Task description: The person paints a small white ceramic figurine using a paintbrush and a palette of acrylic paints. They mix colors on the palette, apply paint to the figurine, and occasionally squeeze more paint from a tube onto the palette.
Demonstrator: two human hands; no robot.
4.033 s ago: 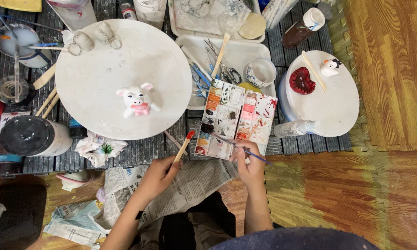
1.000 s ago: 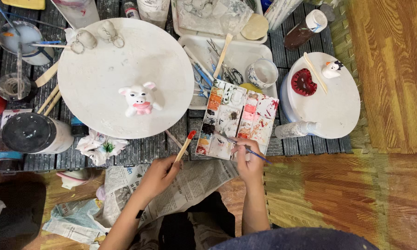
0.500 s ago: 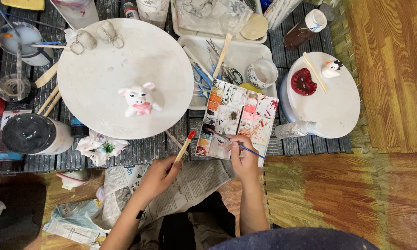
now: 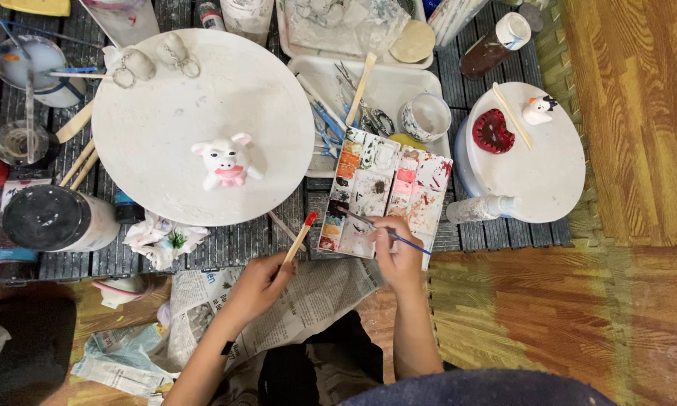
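Item one, the thin brush [image 4: 380,229]: you pinch its blue handle in your right hand [image 4: 398,259], fingers closed around it, the tip reaching left onto the paint palette [image 4: 383,188]. The palette is a white hinged box of small wells smeared red, orange, green and brown; it lies on the dark slatted table [image 4: 226,244], its near edge touching your right hand.

Item two, the red-tipped brush [image 4: 299,237]: you grip its pale wooden handle in your left hand [image 4: 259,284], fingers curled shut on it, the red end pointing up and away from you, just left of the palette.

Item three, the large white round board [image 4: 203,124], beyond your left hand. On it stands a small white pig figure [image 4: 226,162] with pink ears and a pink mouth; two small grey pieces with metal rings [image 4: 158,56] lie near its far edge.

Item four, the smaller round board [image 4: 534,162], to the right of the palette, well apart from the pig. It bears a red piece [image 4: 492,131], a small white figure [image 4: 537,110] and a flat wooden stick [image 4: 511,114].

Item five, a white tray [image 4: 398,86] behind the palette, holding tools and a patterned cup [image 4: 426,116].

Item six, newspaper [image 4: 308,297] spread under your forearms, over your lap.

Item seven, a dark-lidded white jar [image 4: 57,219] at the left edge of the table.
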